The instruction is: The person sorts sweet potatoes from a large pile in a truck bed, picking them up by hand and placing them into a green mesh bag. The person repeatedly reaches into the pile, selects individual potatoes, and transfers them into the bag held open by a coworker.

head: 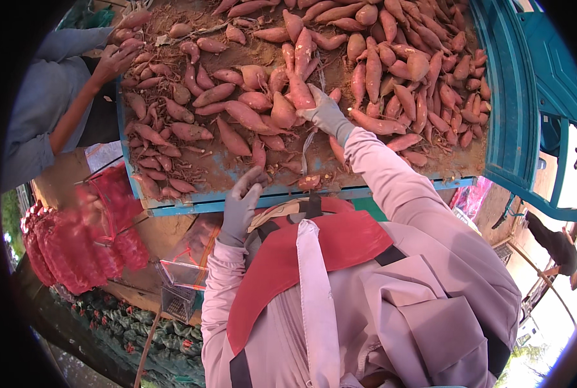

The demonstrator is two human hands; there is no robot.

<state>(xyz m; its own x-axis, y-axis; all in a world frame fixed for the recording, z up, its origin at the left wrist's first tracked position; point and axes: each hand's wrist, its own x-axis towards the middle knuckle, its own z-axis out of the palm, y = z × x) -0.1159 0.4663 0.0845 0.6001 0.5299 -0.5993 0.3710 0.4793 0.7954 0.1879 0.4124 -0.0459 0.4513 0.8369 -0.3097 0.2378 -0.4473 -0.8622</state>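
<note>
Reddish sweet potatoes (242,116) lie spread over a soil-covered blue metal truck bed (215,195). My right hand (326,112), in a grey glove, reaches over the middle of the bed. Its thumb and fingers are around the lower end of one sweet potato (300,93), whose narrower end points away from me among others. Close to the bed's front edge is my left hand (242,203), gloved too, with bent fingers apart and nothing in them. Just beyond its fingertips lies another sweet potato (258,153).
A denser heap of sweet potatoes (414,68) lies at the right, by the blue truck side (506,97). At the left edge another person's hand (114,62) is among sweet potatoes. Filled red mesh sacks (84,237) and a dark plastic crate (178,301) stand at lower left.
</note>
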